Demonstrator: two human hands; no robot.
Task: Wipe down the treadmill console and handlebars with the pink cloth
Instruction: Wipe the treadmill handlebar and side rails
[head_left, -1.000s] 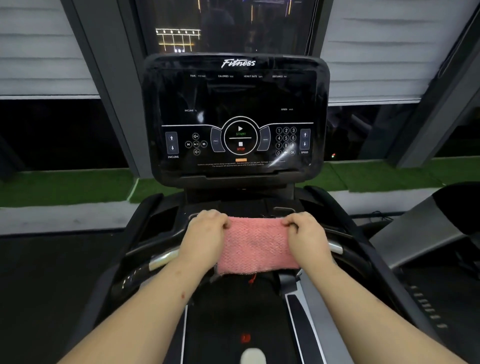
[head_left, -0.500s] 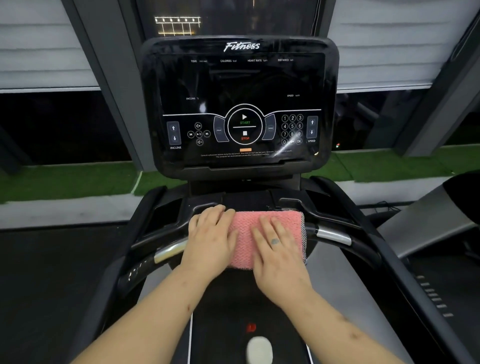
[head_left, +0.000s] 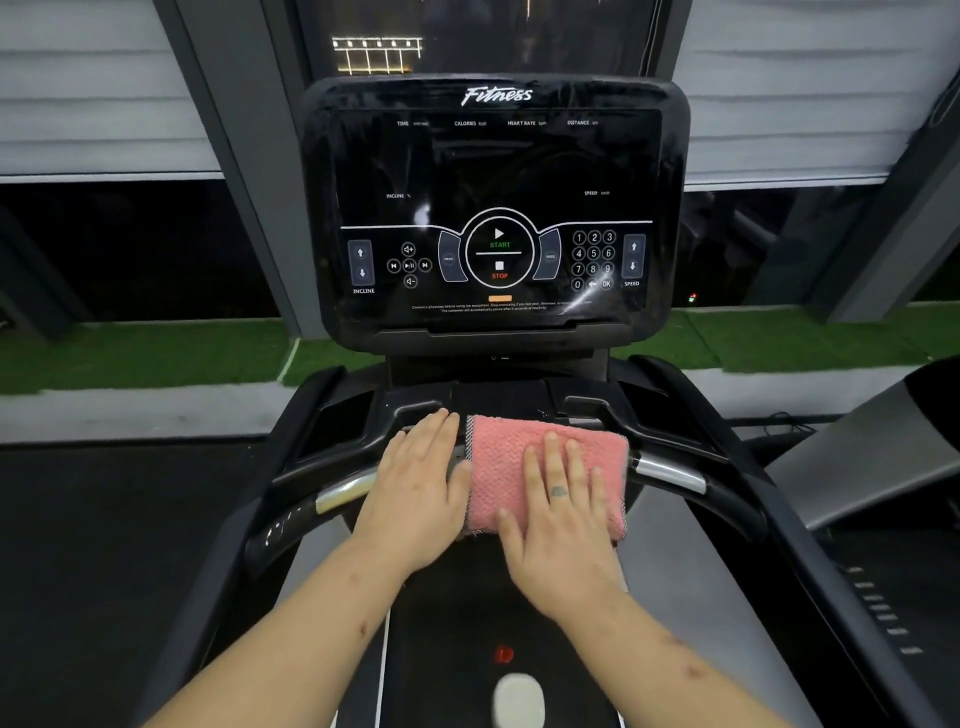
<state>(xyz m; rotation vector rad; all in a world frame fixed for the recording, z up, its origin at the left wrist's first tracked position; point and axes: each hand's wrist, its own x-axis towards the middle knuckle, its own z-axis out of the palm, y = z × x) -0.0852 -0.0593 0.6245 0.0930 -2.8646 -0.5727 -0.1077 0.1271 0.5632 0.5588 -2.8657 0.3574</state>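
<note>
Black glossy treadmill console (head_left: 496, 208) stands upright ahead. Below it, the black-and-silver handlebar (head_left: 670, 473) runs left to right. The folded pink knitted cloth (head_left: 498, 467) drapes over its middle, long axis along the bar. The right hand (head_left: 561, 525) presses it with straight fingers. The left hand (head_left: 421, 483) lies flat beside it, fingers relaxed.

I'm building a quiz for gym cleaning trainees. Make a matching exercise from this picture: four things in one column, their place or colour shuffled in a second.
1 right hand
2 left hand
3 pink cloth
4 START label

a green, on the console
b draped over the middle handlebar
c flat on the cloth
d flat beside the cloth

Pairs: 1-c, 2-d, 3-b, 4-a
</note>
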